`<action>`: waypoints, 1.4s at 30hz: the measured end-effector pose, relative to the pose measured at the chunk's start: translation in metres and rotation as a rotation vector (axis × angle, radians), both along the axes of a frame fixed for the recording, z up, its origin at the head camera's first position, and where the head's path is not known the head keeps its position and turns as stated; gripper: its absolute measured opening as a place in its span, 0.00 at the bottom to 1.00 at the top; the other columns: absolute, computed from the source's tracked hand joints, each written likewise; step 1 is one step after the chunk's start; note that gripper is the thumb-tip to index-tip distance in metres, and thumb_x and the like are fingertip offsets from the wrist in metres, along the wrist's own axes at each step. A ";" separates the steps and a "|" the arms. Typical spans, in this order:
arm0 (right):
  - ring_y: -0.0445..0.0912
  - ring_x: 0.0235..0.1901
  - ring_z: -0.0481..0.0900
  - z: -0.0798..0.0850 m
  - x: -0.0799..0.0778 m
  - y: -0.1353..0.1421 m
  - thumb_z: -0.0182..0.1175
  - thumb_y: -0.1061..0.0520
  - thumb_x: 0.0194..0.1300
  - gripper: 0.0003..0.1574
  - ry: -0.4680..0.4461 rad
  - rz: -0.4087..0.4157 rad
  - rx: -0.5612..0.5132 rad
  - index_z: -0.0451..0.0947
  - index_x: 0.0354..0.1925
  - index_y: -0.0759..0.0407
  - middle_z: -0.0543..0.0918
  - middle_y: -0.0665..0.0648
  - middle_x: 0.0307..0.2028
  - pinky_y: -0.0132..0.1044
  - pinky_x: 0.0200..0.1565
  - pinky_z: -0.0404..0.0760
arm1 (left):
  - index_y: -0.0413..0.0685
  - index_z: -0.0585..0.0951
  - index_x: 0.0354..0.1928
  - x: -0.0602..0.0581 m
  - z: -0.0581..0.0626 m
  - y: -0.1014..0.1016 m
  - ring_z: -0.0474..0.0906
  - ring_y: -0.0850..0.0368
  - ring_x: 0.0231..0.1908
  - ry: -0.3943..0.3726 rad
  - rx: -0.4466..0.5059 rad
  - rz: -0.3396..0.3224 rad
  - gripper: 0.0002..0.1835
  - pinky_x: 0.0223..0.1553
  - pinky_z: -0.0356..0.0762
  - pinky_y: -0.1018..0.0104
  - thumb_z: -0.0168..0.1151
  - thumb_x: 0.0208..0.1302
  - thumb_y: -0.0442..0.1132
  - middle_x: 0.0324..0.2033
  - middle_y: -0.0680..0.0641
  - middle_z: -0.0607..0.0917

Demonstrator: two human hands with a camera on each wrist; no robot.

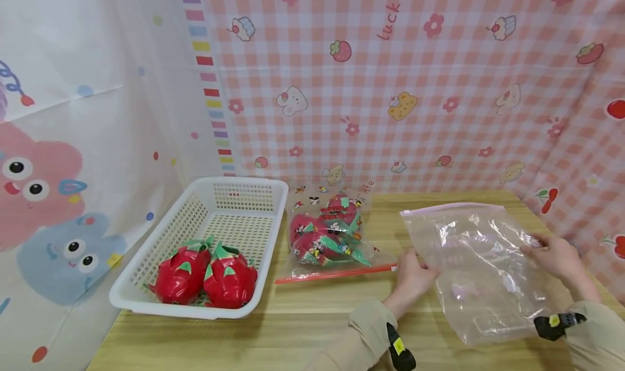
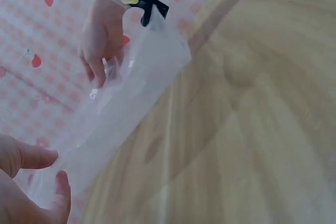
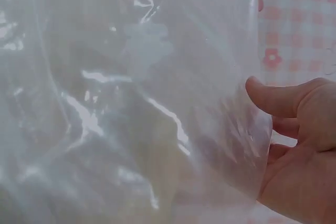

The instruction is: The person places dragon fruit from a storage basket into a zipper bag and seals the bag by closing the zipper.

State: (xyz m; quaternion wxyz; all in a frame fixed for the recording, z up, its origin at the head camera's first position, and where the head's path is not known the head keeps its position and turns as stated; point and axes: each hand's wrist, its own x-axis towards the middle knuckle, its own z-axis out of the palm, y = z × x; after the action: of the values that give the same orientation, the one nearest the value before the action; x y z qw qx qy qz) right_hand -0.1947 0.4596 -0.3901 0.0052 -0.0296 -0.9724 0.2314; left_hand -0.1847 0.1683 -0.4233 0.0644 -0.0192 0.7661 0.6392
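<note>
A large clear zip bag (image 1: 480, 284) is held tilted over the right side of the table, its pink zip strip (image 1: 454, 207) along the far edge. My left hand (image 1: 412, 276) pinches the bag's left edge between thumb and fingers. At the opposite edge, my right hand (image 1: 559, 257) grips the plastic, thumb on the near face and fingers behind. The right wrist view shows that thumb (image 3: 278, 98) at the bag's side, with the film wrinkled and shiny. Seen from the left wrist, the bag (image 2: 126, 103) stretches between both hands and looks flat.
A printed zip bag (image 1: 305, 276) with a red zip strip lies left of my left hand, holding several red dragon fruits (image 1: 310, 232). Farther left stands a white plastic basket (image 1: 280, 197) with two dragon fruits (image 1: 180, 276) inside. Patterned cloth (image 1: 371, 78) hangs behind the wooden table (image 1: 293, 327).
</note>
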 end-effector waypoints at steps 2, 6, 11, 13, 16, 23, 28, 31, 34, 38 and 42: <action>0.74 0.43 0.74 0.004 0.002 -0.003 0.52 0.51 0.69 0.37 0.022 -0.025 -0.041 0.60 0.57 0.85 0.70 0.86 0.48 0.50 0.34 0.80 | 0.44 0.77 0.47 -0.004 0.002 -0.002 0.77 0.63 0.26 0.033 0.021 -0.012 0.24 0.25 0.75 0.74 0.71 0.45 0.26 0.34 0.50 0.82; 0.67 0.43 0.75 0.013 0.006 -0.012 0.50 0.49 0.71 0.41 0.099 -0.078 -0.138 0.55 0.62 0.83 0.65 0.86 0.52 0.39 0.29 0.81 | 0.46 0.75 0.53 -0.013 0.006 -0.006 0.81 0.63 0.31 0.113 0.027 -0.006 0.30 0.28 0.76 0.77 0.69 0.44 0.24 0.46 0.49 0.82; 0.19 0.34 0.70 0.019 0.006 -0.025 0.53 0.52 0.70 0.36 0.262 -0.080 -0.353 0.55 0.65 0.74 0.79 0.56 0.45 0.17 0.28 0.74 | 0.44 0.67 0.63 -0.022 0.013 -0.017 0.81 0.62 0.35 0.195 -0.001 -0.005 0.37 0.32 0.77 0.78 0.67 0.48 0.23 0.56 0.49 0.77; 0.16 0.31 0.72 0.015 0.000 -0.024 0.55 0.57 0.68 0.28 0.329 -0.039 -0.547 0.60 0.62 0.64 0.81 0.37 0.40 0.15 0.30 0.75 | 0.44 0.66 0.63 -0.026 0.016 -0.022 0.82 0.61 0.36 0.244 -0.017 -0.010 0.36 0.33 0.77 0.79 0.66 0.49 0.23 0.57 0.49 0.76; 0.25 0.33 0.82 -0.002 -0.015 -0.011 0.59 0.61 0.64 0.24 0.414 0.035 -0.859 0.64 0.56 0.51 0.83 0.32 0.39 0.18 0.32 0.79 | 0.44 0.65 0.63 -0.032 0.020 -0.030 0.82 0.59 0.37 0.310 -0.035 -0.005 0.36 0.33 0.76 0.80 0.63 0.51 0.22 0.58 0.48 0.75; 0.35 0.36 0.86 -0.013 -0.029 -0.019 0.63 0.66 0.59 0.28 0.559 0.089 -1.134 0.71 0.58 0.62 0.88 0.46 0.41 0.25 0.35 0.82 | 0.43 0.64 0.66 -0.043 0.028 -0.045 0.83 0.55 0.38 0.416 -0.152 0.021 0.34 0.32 0.75 0.77 0.58 0.55 0.25 0.58 0.46 0.77; 0.38 0.35 0.86 0.025 -0.004 -0.074 0.58 0.73 0.59 0.22 0.713 0.044 -1.212 0.75 0.53 0.69 0.88 0.50 0.39 0.24 0.36 0.82 | 0.44 0.63 0.67 -0.047 0.038 -0.056 0.81 0.49 0.48 0.420 -0.227 0.015 0.34 0.42 0.80 0.67 0.61 0.57 0.30 0.57 0.41 0.79; 0.37 0.33 0.86 0.041 0.006 -0.099 0.57 0.76 0.58 0.18 0.831 -0.006 -1.200 0.77 0.48 0.72 0.88 0.50 0.35 0.23 0.35 0.82 | 0.41 0.65 0.66 -0.049 0.045 -0.063 0.79 0.46 0.51 0.479 -0.278 0.024 0.31 0.46 0.80 0.61 0.60 0.59 0.32 0.54 0.37 0.80; 0.38 0.31 0.86 0.050 0.010 -0.110 0.56 0.78 0.57 0.15 0.942 0.000 -1.191 0.77 0.44 0.75 0.88 0.52 0.32 0.22 0.35 0.82 | 0.37 0.65 0.65 -0.051 0.053 -0.069 0.77 0.44 0.54 0.584 -0.310 0.029 0.29 0.52 0.79 0.56 0.58 0.61 0.33 0.55 0.36 0.79; 0.37 0.31 0.85 0.058 0.013 -0.115 0.57 0.75 0.57 0.14 1.059 -0.051 -1.056 0.79 0.43 0.74 0.88 0.49 0.31 0.21 0.37 0.81 | 0.36 0.65 0.65 -0.051 0.066 -0.077 0.79 0.46 0.51 0.732 -0.344 0.048 0.28 0.50 0.80 0.60 0.56 0.63 0.32 0.59 0.38 0.75; 0.34 0.33 0.84 0.063 0.017 -0.120 0.57 0.73 0.59 0.13 1.145 -0.128 -0.878 0.79 0.44 0.72 0.87 0.44 0.32 0.20 0.40 0.79 | 0.36 0.66 0.63 -0.046 0.079 -0.083 0.81 0.50 0.46 0.945 -0.447 0.097 0.26 0.48 0.81 0.68 0.57 0.64 0.32 0.59 0.40 0.75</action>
State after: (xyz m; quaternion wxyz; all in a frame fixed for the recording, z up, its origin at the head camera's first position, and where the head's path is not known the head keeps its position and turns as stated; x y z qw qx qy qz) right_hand -0.1778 0.3397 -0.3269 0.5148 0.0399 -0.6309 0.5791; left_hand -0.2311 0.0857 -0.3446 -0.3236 0.2223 0.8275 0.4013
